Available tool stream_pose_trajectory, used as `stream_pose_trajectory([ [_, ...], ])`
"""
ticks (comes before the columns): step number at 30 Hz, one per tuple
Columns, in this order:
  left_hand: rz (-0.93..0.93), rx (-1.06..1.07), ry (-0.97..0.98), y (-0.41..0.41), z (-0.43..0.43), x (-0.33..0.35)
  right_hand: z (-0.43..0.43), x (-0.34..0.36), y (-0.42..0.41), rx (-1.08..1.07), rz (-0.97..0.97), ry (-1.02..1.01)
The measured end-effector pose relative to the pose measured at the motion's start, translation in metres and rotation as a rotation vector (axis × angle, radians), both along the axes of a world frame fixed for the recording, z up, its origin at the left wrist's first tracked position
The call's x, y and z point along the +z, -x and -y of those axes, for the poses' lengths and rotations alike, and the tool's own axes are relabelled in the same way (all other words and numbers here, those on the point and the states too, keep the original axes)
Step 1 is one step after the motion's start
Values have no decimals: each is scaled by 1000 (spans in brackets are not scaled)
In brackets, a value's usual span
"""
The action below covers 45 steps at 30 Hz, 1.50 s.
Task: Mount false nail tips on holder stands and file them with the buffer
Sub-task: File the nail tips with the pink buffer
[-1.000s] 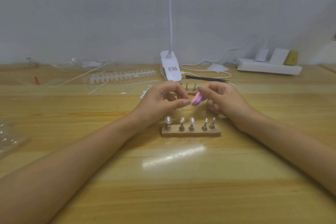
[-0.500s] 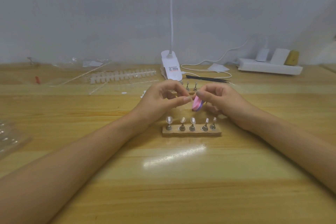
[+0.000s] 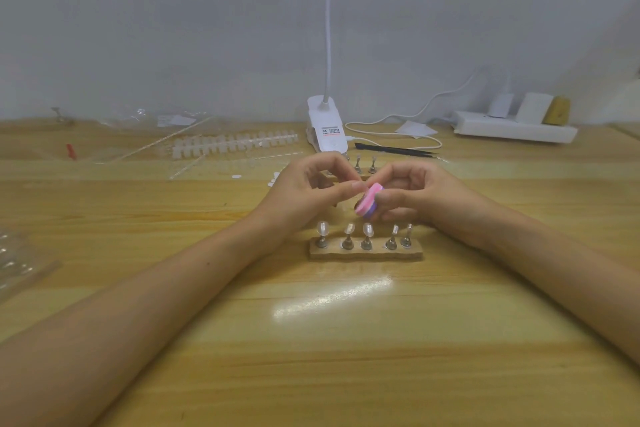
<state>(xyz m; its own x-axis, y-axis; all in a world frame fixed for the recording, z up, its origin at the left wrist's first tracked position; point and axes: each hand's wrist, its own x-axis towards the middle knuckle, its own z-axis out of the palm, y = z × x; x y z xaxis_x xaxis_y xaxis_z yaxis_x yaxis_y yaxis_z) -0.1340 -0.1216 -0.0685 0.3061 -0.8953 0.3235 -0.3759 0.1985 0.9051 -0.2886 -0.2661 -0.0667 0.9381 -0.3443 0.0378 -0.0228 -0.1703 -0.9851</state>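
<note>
Five nail tips (image 3: pixel 367 229) stand mounted on the wooden holder (image 3: pixel 366 254) on the worktop (image 3: pixel 329 340). Just behind, the fingers of the right hand (image 3: pixel 426 194) grip the pink buffer (image 3: pixel 367 206). It has dropped lower, against the left hand (image 3: pixel 304 194), whose fingers pinch together, presumably on a nail tip too small to see. Filing seems under way.

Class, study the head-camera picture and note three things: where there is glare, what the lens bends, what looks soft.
Head view: a white glare streak lies on the wooden table on the near side of the holder stand; the wide lens swells the forearms toward the bottom corners; the buffer and nail tips look soft, and the lamp neck fades into the wall.
</note>
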Motion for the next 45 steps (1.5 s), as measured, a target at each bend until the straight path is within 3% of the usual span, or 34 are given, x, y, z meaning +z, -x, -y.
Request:
stream_pose_trajectory([
  [5, 23, 6, 32, -2, 0, 1, 5, 2, -2, -122, 108, -173],
  [9, 69, 9, 58, -1, 1, 1, 1, 0, -3, -30, 5, -21],
  [19, 90, 15, 63, -2, 1, 1, 5, -2, -4, -100, 105, -132],
  [27, 86, 22, 49, -2, 1, 1, 2, -2, -4, -15, 49, -50],
  [31, 68, 8, 42, -2, 1, 1, 2, -1, -4, -118, 148, -148],
  [34, 63, 15, 49, -3, 2, 0, -2, 0, -4, -37, 61, -30],
  [38, 60, 8, 32, -3, 2, 0, 1, 0, -3, -132, 126, -112],
  [41, 63, 14, 42, -3, 2, -1, -2, -2, -4, -29, 57, -4],
  [45, 90, 7, 40, -2, 1, 1, 4, -2, -5, -126, 139, -120],
])
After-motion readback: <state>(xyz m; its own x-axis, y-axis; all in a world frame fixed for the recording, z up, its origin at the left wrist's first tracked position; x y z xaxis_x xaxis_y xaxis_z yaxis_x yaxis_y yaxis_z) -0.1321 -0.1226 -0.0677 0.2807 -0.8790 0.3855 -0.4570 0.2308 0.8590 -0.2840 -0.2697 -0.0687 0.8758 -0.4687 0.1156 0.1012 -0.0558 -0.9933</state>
